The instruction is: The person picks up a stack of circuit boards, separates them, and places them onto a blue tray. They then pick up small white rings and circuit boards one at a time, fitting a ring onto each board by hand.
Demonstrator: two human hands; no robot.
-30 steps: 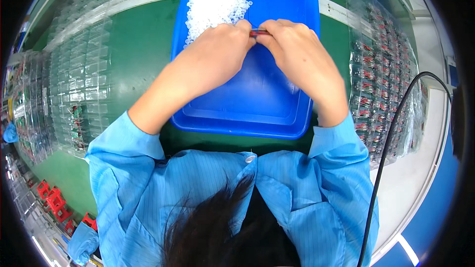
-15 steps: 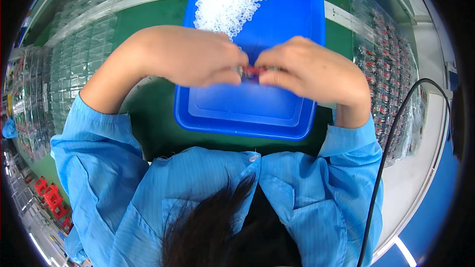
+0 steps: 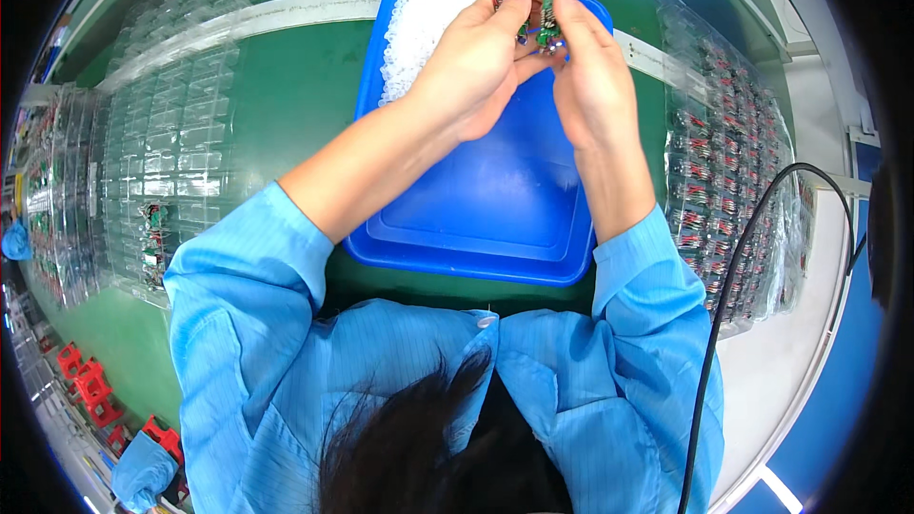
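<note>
Over the far part of a blue plastic tray (image 3: 476,214), both my hands are raised close together with the fingers bent. My left hand (image 3: 471,62) pinches small green circuit boards (image 3: 511,2) with red and dark wires sticking up. Another set of green circuit boards (image 3: 548,23), also with red and dark wires, is held upright between the thumb and fingers of my right hand (image 3: 592,76). My fingers partly hide both sets. Beneath and left of my hands, a heap of small translucent white plastic pieces (image 3: 419,24) lies in the tray's far left part.
Clear compartment trays (image 3: 171,133) cover the left of the green table, with some boards (image 3: 154,238) in a near compartment. At right, another clear tray (image 3: 728,171) holds rows of wired boards. A black cable (image 3: 731,324) arches near my right arm. Red stools (image 3: 93,385) stand lower left.
Both hands have moved away from my body toward the tray's far edge and turned, fingers pointing up. The boards, blurred and mostly covered before, now show clearly.
</note>
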